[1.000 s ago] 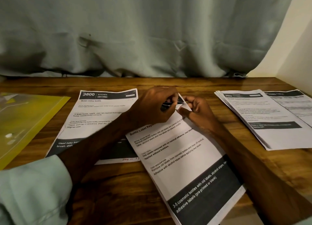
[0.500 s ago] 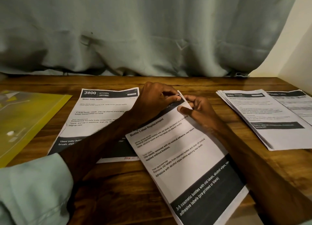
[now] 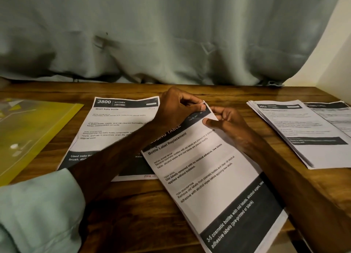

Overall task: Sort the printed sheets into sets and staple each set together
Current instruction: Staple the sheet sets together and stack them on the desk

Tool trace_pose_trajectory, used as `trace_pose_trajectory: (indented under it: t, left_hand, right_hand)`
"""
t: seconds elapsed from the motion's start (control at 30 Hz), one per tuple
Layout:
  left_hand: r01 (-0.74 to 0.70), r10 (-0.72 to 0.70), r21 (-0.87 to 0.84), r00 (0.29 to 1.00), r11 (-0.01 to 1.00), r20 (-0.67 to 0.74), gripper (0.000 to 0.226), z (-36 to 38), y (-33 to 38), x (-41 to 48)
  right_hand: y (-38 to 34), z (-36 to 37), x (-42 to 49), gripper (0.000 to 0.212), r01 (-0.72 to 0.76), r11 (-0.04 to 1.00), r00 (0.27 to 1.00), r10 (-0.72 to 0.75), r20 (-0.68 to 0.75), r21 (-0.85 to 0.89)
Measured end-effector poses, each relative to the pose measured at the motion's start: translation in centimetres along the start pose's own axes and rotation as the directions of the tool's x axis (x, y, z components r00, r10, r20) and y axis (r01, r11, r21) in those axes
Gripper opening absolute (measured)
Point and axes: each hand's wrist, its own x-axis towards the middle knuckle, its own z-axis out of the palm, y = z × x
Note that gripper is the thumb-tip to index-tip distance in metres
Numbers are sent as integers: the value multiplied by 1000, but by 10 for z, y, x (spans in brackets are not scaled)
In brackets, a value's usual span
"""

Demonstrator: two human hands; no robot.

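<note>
Wooden table (image 3: 133,205): left hand (image 3: 176,110), right hand (image 3: 228,123) pinch far corner of sheet (image 3: 209,167).

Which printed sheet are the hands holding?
The Bottle Label Replacement sheet, slanted in the middle: left hand and right hand pinch its top corner. The Wash baby bottle sheet and right-side stack lie ungripped.

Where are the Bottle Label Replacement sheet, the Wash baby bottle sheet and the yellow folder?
Bottle Label Replacement sheet (image 3: 212,178), head view, white text area at mid-page.
Wash baby bottle sheet (image 3: 117,117), head view, upper white area below its title.
yellow folder (image 3: 36,131), head view, middle of its cover.
</note>
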Motion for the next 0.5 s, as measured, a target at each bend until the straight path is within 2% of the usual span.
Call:
trace_pose_trajectory:
  t: [0.2,0.5]
  left_hand:
    - [29,-30,-31,1000,999,-6,22,1,-1,0]
    - [16,-16,-49,1000,999,-6,14,-1,0,-1]
  right_hand:
    - [-2,1,-1,29,-3,1000,1000,3,4,-13]
    - [1,-1,2,26,1,1000,1000,-1,24,-2]
